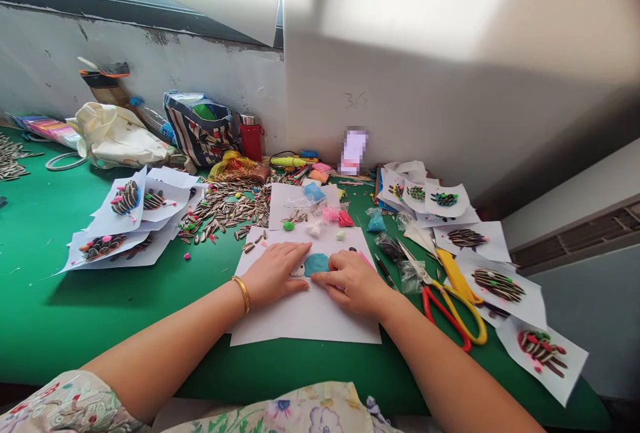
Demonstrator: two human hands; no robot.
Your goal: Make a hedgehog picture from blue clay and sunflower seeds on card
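A flattened patch of blue modelling clay [317, 264] lies on a white sheet of paper [300, 316] in front of me. A small white shape with a dark dot [300, 270] adjoins its left side. My left hand [281, 270] rests flat on the sheet with its fingers stretched, just left of the clay. From the right, my right hand [353, 281] touches the clay's lower edge with an outstretched index finger. Its other fingers are partly curled, and I see nothing held in them. A small dark piece [353, 250] sits behind the right hand.
Sunflower seeds [227, 210] are heaped behind on the green table [200, 313]. Red-and-yellow scissors [445, 303] and a yellow cutter [455, 276] lie right. Seed-covered pictures are stacked left [125, 200] and right [500, 283]. Bagged clay [345, 218], a red bottle [251, 138] and bags stand farther back.
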